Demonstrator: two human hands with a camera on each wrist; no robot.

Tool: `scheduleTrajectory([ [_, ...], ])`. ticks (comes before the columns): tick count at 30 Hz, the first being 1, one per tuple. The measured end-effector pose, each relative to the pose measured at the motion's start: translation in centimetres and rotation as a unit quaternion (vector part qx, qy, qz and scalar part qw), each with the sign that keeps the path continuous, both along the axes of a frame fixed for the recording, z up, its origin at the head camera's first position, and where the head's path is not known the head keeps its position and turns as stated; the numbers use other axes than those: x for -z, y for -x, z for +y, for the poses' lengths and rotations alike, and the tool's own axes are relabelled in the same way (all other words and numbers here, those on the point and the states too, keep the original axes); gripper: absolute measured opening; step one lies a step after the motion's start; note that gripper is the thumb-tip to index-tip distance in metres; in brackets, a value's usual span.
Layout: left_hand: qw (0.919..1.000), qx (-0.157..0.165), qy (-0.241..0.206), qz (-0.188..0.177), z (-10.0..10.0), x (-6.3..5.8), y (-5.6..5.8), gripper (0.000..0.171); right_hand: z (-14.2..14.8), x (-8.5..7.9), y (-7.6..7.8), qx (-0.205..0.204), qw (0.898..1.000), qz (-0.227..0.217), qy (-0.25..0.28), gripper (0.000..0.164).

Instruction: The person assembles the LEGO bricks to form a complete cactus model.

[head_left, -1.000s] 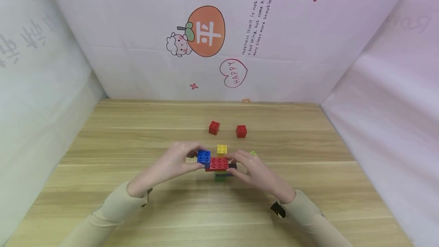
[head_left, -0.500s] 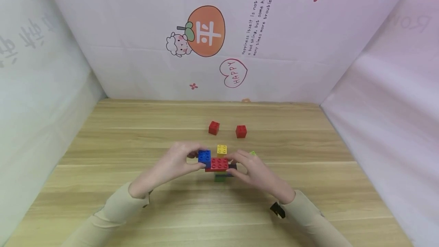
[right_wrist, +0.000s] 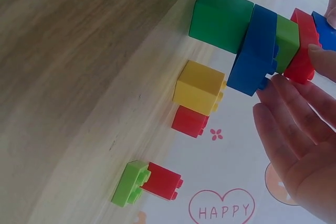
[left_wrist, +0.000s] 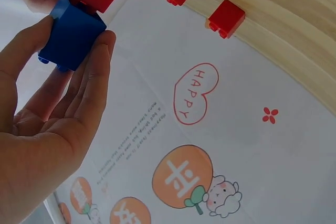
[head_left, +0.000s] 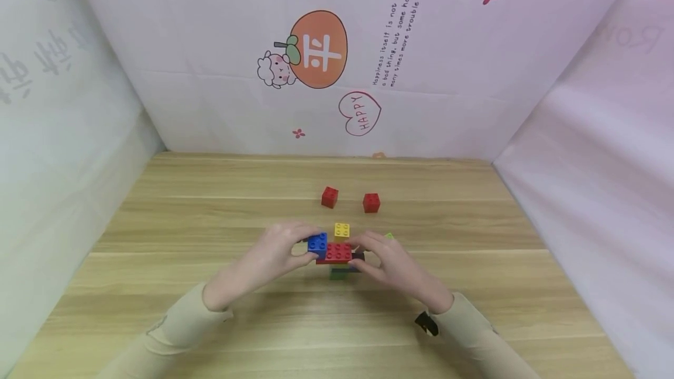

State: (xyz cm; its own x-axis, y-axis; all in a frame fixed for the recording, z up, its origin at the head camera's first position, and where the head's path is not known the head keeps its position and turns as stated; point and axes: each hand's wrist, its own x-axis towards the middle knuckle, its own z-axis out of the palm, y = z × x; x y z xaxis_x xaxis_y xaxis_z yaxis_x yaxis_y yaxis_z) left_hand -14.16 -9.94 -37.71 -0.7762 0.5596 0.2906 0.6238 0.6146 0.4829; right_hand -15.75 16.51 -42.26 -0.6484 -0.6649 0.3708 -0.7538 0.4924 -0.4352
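In the head view a blue block [head_left: 317, 243], studs up, sits over the left end of a red brick [head_left: 339, 252]. My left hand [head_left: 276, 255] pinches that blue block between thumb and fingers. The red brick tops a stack; the right wrist view shows a green block [right_wrist: 220, 19] at the base, then a longer dark blue brick [right_wrist: 254, 51], then a light green brick [right_wrist: 286, 43]. My right hand [head_left: 392, 262] pinches the red brick's right end, thumb on the near side. Its other fingers lie by the dark blue brick's overhanging end.
Just behind the stack stands a yellow block [head_left: 341, 231]. Farther back are two red blocks, one on the left [head_left: 329, 196] and one on the right [head_left: 371, 202]. A lime green brick [right_wrist: 131, 183] lies beyond my right hand. White printed cloth [head_left: 226, 75] walls the wooden table.
My left hand has moved slightly right with the blue block, which now overlaps more of the red brick's left end. The right hand keeps its place.
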Motion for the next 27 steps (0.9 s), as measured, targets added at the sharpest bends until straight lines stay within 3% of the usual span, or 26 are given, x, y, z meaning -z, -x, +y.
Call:
scheduleTrajectory([
  [11, 0.9997, 0.001, -0.005, -0.025, -0.26, -0.03, 0.16, 0.043, -0.09, 0.06, -0.11, 0.021, 0.999, -0.010, -0.024, 0.035],
  [20, 0.9993, 0.037, 0.001, 0.009, -0.38, 0.17, 0.21, 0.047, -0.14, -0.10, -0.14, 0.018, 0.999, -0.004, -0.026, 0.033],
  [27, 0.9998, 0.014, -0.007, -0.013, -0.45, 0.30, 0.22, 0.044, -0.18, -0.23, -0.13, 0.023, 0.999, -0.015, -0.033, 0.033],
])
